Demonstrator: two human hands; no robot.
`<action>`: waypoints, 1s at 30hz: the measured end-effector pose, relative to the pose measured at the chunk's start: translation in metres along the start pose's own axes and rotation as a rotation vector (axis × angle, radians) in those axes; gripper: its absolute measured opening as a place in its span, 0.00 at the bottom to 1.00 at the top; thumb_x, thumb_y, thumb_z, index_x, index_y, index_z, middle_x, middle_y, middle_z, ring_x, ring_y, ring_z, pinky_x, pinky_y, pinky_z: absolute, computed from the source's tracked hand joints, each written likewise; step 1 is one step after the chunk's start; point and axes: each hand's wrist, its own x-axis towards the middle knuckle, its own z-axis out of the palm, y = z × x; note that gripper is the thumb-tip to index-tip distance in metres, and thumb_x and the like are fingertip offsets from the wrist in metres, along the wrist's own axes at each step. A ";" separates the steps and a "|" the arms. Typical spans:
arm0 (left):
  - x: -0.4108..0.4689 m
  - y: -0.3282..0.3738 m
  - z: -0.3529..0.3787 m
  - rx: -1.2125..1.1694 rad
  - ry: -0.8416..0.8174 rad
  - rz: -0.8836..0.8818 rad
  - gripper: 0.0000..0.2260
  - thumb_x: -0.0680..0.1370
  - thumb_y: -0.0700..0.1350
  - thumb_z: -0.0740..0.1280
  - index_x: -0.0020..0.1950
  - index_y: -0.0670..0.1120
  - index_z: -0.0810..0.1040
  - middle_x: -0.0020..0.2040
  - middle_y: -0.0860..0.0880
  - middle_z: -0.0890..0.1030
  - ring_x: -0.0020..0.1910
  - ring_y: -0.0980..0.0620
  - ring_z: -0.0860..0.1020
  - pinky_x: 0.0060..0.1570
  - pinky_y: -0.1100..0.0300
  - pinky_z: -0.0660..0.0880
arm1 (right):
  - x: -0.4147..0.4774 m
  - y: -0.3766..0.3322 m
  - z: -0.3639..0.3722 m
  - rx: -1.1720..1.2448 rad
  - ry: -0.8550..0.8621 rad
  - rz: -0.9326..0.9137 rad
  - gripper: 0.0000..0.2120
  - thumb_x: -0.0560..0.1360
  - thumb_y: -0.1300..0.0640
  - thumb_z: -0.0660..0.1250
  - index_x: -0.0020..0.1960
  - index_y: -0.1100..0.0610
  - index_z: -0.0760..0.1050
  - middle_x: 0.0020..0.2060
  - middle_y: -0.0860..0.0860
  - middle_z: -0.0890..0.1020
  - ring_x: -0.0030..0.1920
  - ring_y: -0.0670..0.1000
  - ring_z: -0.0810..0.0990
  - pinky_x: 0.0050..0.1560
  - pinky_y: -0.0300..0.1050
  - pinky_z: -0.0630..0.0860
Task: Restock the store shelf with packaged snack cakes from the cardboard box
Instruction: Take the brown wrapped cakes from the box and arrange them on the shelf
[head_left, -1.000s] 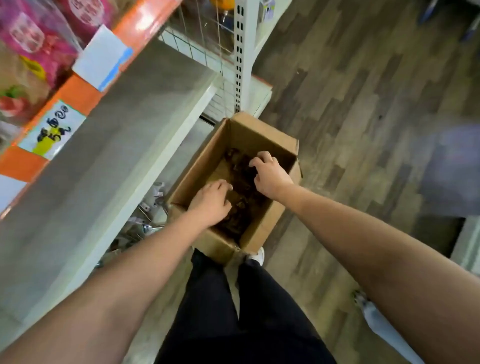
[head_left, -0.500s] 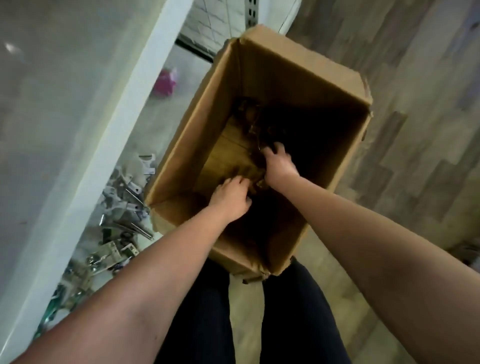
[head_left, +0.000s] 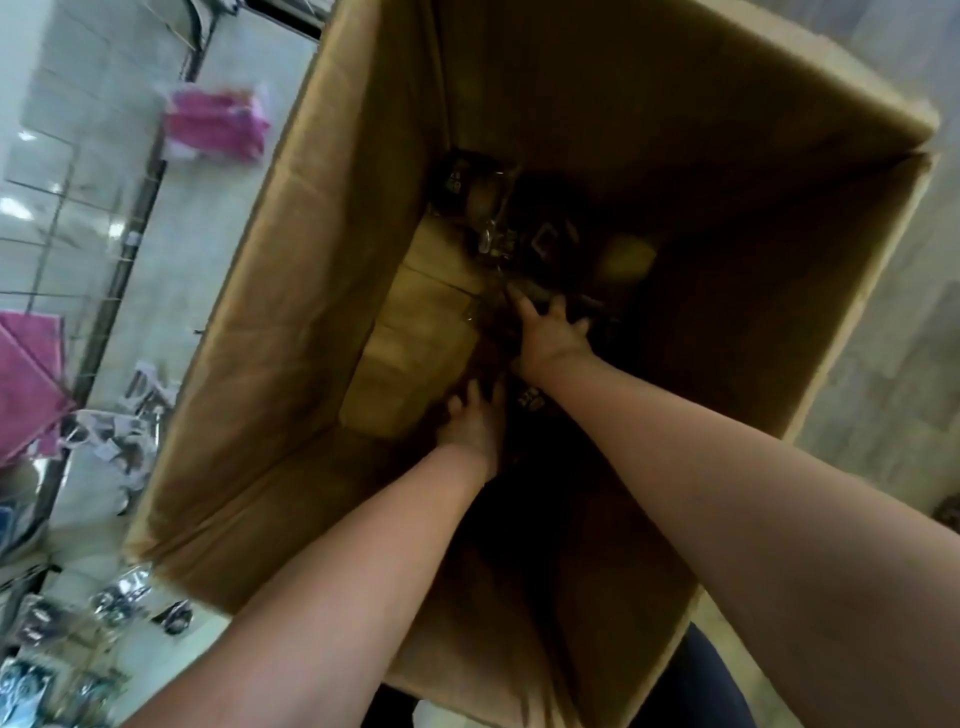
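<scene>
Box (head_left: 291, 322) now fills the view, much closer than half a second ago; both arms reach deeper, hands down at its bottom instead of mid-depth. Brown corrugated cardboard, open top, tall rectangular walls, long axis running away from the person toward upper right. Pink packs (head_left: 215, 127) left of it, blurred, glossy. Cakes (head_left: 483, 208) lie in a loose heap on the box bottom, far and right side, dark shiny wrappers; their long axes can't be made out. Bare flaps show on the left. Right hand (head_left: 548, 338) has moved further in, fingers spread flat on the heap. Left hand (head_left: 475, 423) just behind it, fingertips buried among wrappers, grip can't be told
</scene>
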 end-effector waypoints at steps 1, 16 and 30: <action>0.003 0.002 0.004 0.013 0.016 -0.014 0.38 0.78 0.48 0.65 0.78 0.49 0.42 0.76 0.41 0.48 0.73 0.36 0.55 0.67 0.42 0.63 | 0.002 -0.001 0.001 0.009 0.029 -0.019 0.43 0.75 0.56 0.69 0.77 0.41 0.43 0.76 0.57 0.48 0.73 0.70 0.49 0.65 0.62 0.67; -0.016 -0.030 -0.008 0.169 0.002 -0.043 0.15 0.79 0.37 0.60 0.66 0.42 0.72 0.67 0.42 0.66 0.66 0.40 0.65 0.61 0.51 0.72 | -0.016 -0.003 -0.008 -0.240 0.113 -0.086 0.19 0.78 0.59 0.62 0.69 0.57 0.69 0.68 0.57 0.67 0.69 0.59 0.64 0.66 0.57 0.65; -0.117 -0.037 -0.079 -0.284 0.368 -0.019 0.25 0.75 0.49 0.69 0.68 0.45 0.63 0.54 0.42 0.79 0.53 0.40 0.79 0.49 0.49 0.78 | -0.124 -0.042 -0.060 0.164 0.361 -0.292 0.25 0.76 0.60 0.66 0.69 0.57 0.61 0.63 0.59 0.67 0.53 0.61 0.77 0.47 0.50 0.79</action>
